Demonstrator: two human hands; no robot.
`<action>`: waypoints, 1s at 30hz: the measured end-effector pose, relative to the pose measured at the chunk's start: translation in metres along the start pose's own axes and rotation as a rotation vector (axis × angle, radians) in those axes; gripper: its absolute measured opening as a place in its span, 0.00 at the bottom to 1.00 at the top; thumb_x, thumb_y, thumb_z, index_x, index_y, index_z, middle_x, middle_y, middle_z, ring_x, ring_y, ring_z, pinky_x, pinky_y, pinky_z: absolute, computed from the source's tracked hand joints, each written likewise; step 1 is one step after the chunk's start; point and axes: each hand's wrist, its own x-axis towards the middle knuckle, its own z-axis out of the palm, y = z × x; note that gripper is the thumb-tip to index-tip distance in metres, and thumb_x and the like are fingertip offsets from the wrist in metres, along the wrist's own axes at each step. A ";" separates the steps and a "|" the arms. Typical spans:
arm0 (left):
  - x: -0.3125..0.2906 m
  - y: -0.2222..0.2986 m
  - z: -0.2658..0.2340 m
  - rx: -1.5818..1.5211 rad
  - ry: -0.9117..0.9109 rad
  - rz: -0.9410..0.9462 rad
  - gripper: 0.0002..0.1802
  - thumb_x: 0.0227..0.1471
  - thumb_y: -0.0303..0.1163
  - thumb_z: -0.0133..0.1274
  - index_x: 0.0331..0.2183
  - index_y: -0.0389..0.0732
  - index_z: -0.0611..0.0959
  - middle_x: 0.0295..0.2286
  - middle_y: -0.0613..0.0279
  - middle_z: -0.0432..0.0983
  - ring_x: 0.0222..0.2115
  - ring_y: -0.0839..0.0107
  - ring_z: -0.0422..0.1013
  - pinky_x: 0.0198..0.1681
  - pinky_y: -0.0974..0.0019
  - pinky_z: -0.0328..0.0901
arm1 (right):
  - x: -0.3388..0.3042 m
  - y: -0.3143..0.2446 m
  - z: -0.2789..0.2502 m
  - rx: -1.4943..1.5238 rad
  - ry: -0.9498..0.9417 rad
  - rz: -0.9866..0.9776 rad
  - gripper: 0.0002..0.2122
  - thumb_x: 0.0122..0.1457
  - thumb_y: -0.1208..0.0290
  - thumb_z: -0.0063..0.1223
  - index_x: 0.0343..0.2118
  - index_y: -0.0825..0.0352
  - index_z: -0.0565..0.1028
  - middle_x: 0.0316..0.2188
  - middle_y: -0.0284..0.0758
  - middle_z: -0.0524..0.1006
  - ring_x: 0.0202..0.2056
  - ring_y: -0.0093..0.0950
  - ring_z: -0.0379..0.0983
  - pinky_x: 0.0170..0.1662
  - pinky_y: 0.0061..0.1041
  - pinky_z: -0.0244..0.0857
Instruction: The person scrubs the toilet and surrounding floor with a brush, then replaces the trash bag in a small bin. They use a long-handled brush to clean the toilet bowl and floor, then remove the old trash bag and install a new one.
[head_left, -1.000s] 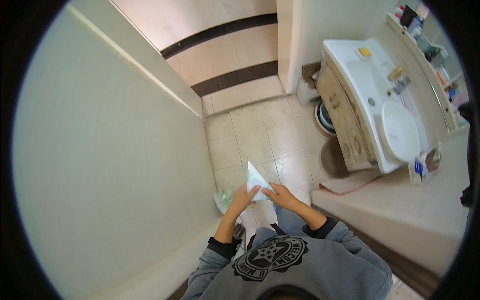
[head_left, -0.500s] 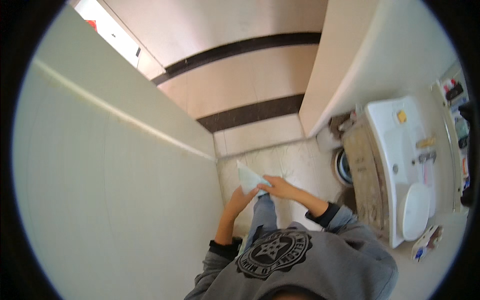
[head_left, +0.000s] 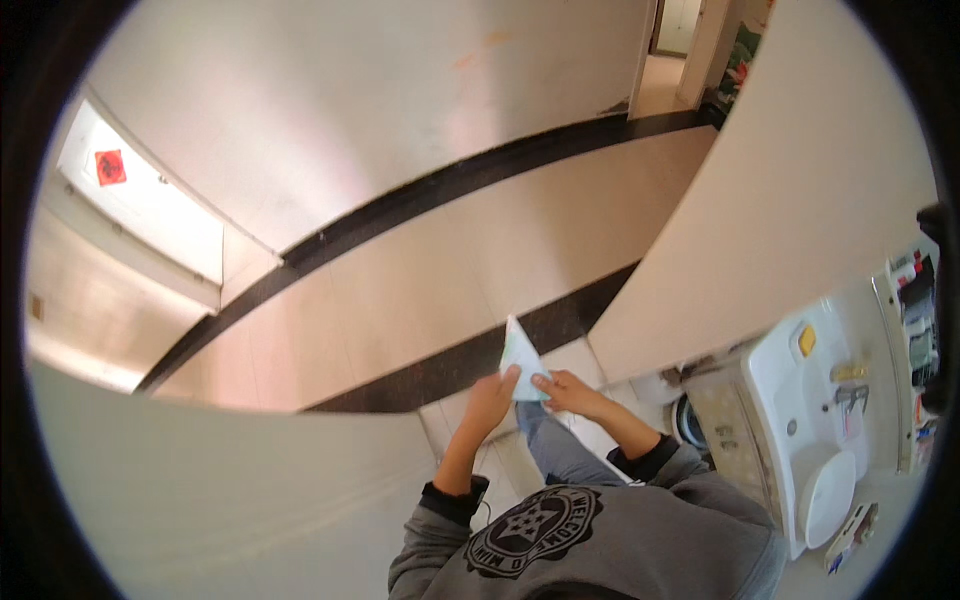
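Observation:
Both my hands hold a thin, whitish-green folded sheet (head_left: pixel 523 367) in front of my body. It is shaped like a triangle with its tip pointing away from me; whether it is cloth, paper or plastic film I cannot tell. My left hand (head_left: pixel 489 401) is closed on its left lower edge, thumb on top. On the other side my right hand (head_left: pixel 574 394) pinches the lower right corner between thumb and fingers. Below the sheet shows my leg in blue jeans (head_left: pixel 565 452).
At right stands a white washbasin (head_left: pixel 788 395) with a tap (head_left: pixel 851 397), a yellow soap (head_left: pixel 807 341) and a white bowl (head_left: pixel 829 497). A shelf of bottles (head_left: pixel 915 300) is beyond. Ahead, a dark threshold strip (head_left: pixel 450 372) crosses the doorway to a tiled hallway.
My body has moved forward toward the doorway, and more of the hallway shows. Both hands still hold the folded sheet, now more upright, with my right hand lower along its edge.

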 end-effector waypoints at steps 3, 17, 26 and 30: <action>0.106 0.022 -0.035 -0.143 0.098 -0.011 0.30 0.59 0.50 0.42 0.24 0.30 0.77 0.20 0.40 0.71 0.24 0.50 0.71 0.31 0.54 0.63 | 0.085 -0.078 -0.056 -0.070 0.068 -0.126 0.23 0.62 0.48 0.44 0.32 0.68 0.76 0.20 0.28 0.70 0.22 0.19 0.65 0.25 0.22 0.62; 0.508 0.168 -0.123 -0.190 -0.180 0.347 0.25 0.54 0.37 0.56 0.49 0.33 0.69 0.38 0.56 0.74 0.41 0.69 0.69 0.46 0.65 0.64 | 0.301 -0.289 -0.274 0.127 0.521 -0.203 0.26 0.64 0.50 0.41 0.23 0.71 0.73 0.13 0.31 0.68 0.13 0.20 0.63 0.16 0.22 0.57; 0.747 0.290 -0.052 -0.258 -0.567 0.256 0.22 0.58 0.41 0.50 0.48 0.35 0.69 0.30 0.61 0.74 0.24 0.77 0.70 0.24 0.73 0.66 | 0.360 -0.349 -0.459 -0.041 1.075 -0.505 0.17 0.62 0.57 0.49 0.42 0.68 0.68 0.26 0.36 0.72 0.24 0.22 0.66 0.28 0.23 0.59; 0.853 0.365 0.030 -0.261 -0.689 0.320 0.24 0.59 0.41 0.50 0.49 0.34 0.68 0.30 0.60 0.74 0.23 0.77 0.69 0.23 0.73 0.67 | 0.363 -0.364 -0.585 0.008 1.237 -0.470 0.17 0.62 0.57 0.49 0.44 0.67 0.68 0.28 0.37 0.73 0.26 0.22 0.66 0.29 0.24 0.61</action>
